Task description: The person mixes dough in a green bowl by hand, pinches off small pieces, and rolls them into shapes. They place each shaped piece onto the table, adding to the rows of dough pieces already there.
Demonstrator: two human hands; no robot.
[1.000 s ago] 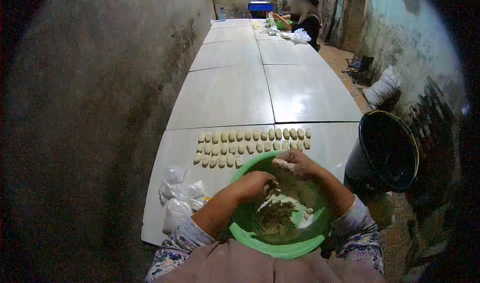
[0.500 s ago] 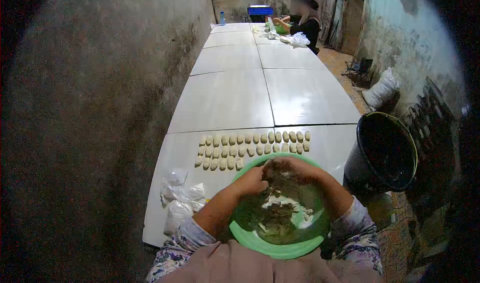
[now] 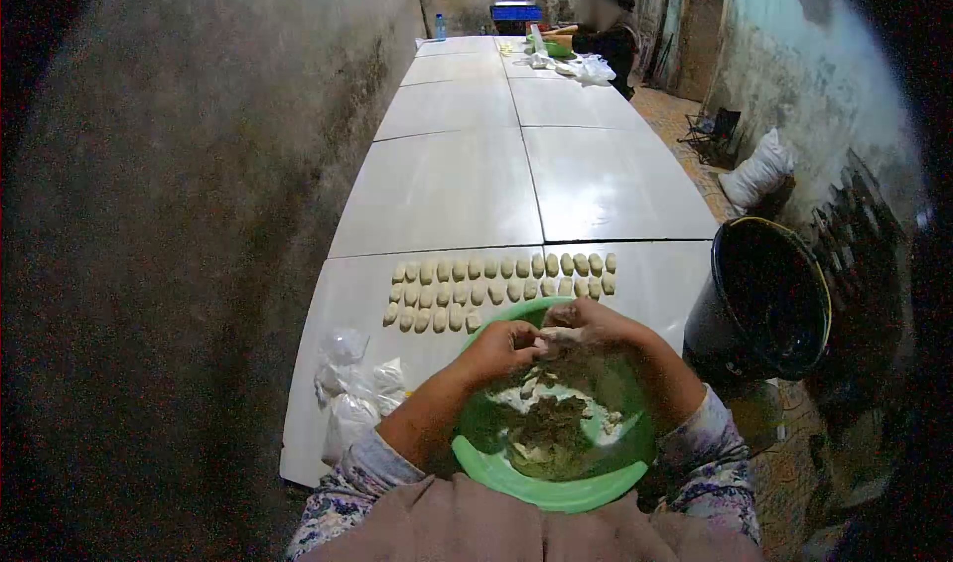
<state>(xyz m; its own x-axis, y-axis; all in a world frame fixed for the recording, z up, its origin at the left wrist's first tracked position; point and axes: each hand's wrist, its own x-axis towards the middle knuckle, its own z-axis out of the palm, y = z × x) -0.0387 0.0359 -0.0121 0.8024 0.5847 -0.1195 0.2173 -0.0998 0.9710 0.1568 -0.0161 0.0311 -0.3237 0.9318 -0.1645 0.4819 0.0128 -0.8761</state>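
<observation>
A green basin (image 3: 548, 492) stands in front of me at the near end of the table. Inside it are a lump of dough (image 3: 548, 433) and scattered white flour. Above the basin's far side, my left hand (image 3: 504, 350) and my right hand (image 3: 588, 324) meet with bent fingers around a small pale piece of dough (image 3: 558, 335). The fingers partly cover that piece. Just beyond the basin, small oblong dough pieces (image 3: 475, 268) lie in three rows on the white tabletop.
Plastic bags of white powder (image 3: 349, 425) lie left of the basin. A large black bucket (image 3: 700, 329) stands close on the right. Far along the table (image 3: 437, 200), a person (image 3: 608, 41) works at another green basin (image 3: 559, 51). A white sack (image 3: 759, 170) leans by the right wall.
My hands have turned and lifted slightly, and a pale piece of dough now shows between the fingers. More of the dough lump in the basin is visible. The far person's arms have lowered.
</observation>
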